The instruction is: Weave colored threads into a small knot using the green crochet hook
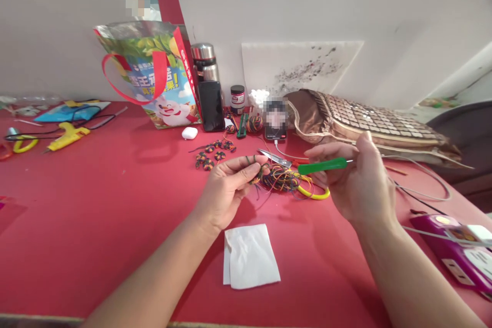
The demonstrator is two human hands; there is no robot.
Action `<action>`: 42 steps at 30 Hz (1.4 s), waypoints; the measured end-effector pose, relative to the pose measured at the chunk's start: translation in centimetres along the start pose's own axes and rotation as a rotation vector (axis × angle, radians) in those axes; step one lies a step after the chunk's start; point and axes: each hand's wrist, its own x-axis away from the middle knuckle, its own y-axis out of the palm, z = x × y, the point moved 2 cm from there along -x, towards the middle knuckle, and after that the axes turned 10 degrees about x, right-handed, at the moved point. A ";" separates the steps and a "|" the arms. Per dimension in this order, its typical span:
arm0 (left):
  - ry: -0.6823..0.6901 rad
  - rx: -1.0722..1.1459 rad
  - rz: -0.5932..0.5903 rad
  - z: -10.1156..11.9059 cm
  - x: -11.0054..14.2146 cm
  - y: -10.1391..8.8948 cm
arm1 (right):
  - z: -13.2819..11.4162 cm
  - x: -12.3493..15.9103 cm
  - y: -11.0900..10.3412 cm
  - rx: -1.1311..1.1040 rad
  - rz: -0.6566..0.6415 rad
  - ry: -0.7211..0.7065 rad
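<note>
My left hand [236, 184] pinches a small piece of dark multicoloured yarn work [257, 177] between thumb and fingers, with a green strand over the index finger. From it, loose yarn [280, 178] in dark, orange and green strands runs into a tangle on the table. Raised to the right, my right hand [355, 179] grips a green-handled crochet hook [323, 165]; its thin metal shaft shows by the thumb and its tip cannot be made out. Scissors [277, 158] with yellow handles lie partly under the yarn. Several small knotted yarn pieces [215, 154] rest beyond my left hand.
A folded white tissue [251, 256] lies on the red table [115, 225] in front of me. Behind stand a shopping bag [161, 82], a phone [211, 106] and a thermos [205, 56]. A brown bag [369, 118], a purple power strip [449, 251] and cables occupy the right; a yellow glue gun [69, 137], the left.
</note>
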 end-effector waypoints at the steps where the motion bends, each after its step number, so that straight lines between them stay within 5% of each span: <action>1: -0.018 0.026 -0.007 0.0 0.0 0.0 | 0.0 0.2 0.1 0.006 0.020 -0.015; 7: -0.113 0.110 -0.005 -0.2 -0.2 -0.4 | -0.5 1.4 1.2 -0.027 0.098 -0.096; 29: -0.058 0.079 -0.027 -0.7 0.3 0.1 | 0.9 2.1 2.5 -0.070 0.043 -0.102; 38: 0.074 -0.104 -0.035 -0.8 1.0 0.0 | 0.5 4.2 4.2 0.227 -0.098 -0.480; 42: 0.044 -0.087 -0.065 -0.8 1.2 0.1 | 1.0 4.3 4.2 0.273 -0.144 -0.389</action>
